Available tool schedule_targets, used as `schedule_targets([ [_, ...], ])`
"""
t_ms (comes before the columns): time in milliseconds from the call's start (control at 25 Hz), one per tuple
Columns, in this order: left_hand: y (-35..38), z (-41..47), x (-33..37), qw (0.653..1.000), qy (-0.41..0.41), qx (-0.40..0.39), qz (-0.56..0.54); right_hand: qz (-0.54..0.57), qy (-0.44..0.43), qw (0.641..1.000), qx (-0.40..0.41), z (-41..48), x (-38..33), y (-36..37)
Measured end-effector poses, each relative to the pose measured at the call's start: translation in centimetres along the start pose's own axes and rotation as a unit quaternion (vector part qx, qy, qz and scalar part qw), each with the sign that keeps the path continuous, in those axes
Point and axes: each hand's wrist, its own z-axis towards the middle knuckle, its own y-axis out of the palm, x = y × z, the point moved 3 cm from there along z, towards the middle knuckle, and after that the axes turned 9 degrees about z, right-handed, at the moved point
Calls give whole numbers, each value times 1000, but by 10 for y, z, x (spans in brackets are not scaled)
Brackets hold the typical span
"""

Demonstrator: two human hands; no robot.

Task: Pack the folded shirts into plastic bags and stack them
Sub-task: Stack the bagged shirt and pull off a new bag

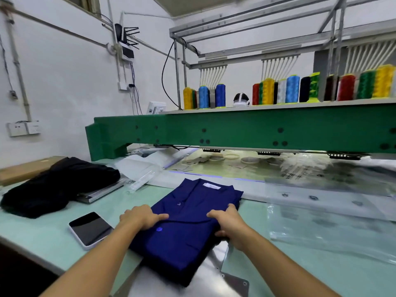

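Note:
A folded dark blue shirt (188,224) lies on the pale green table (53,230), collar pointing away from me. My left hand (141,216) grips its left edge, thumb on top and fingers curled under the fabric. At the right edge my right hand (229,221) holds the shirt the same way, fingers wrapped round the fold. Clear plastic bags (325,219) lie flat on the table to the right of the shirt.
A phone (91,229) lies face up left of the shirt. Black fabric (55,185) is heaped at the far left over a cardboard box (21,170). A green embroidery machine beam (235,129) spans the back, with thread cones (287,88) above.

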Motion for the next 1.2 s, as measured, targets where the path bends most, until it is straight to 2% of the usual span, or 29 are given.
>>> schedule_targets([
  [200,-5,-8,9,978,82,-80,-176,46,-101,994,16,16,6,1],
  [360,-26,-33,40,940,190,-46,-281,92,-60,994,-18,17,-7,-1],
  [440,-42,-50,63,929,246,-12,-275,109,-24,993,-44,9,-17,-1],
  [600,-72,-92,123,923,342,87,-152,88,-24,991,-98,-4,-47,-9],
  [680,-85,-115,154,905,382,79,-169,125,-30,985,-113,-11,-64,-24],
  [880,-99,-176,224,800,435,-154,-383,161,-61,985,-18,-31,-86,-109],
  [960,-98,-185,251,764,453,-199,-414,192,-66,979,32,-40,-85,-152],
  [1000,-98,-185,262,753,462,-198,-425,200,-73,975,57,-45,-85,-171],
  [1120,-89,-179,294,749,459,-161,-450,179,-129,965,144,-65,-81,-240],
  [1200,-69,-170,312,799,473,-93,-359,142,-144,964,173,-80,-75,-282],
])
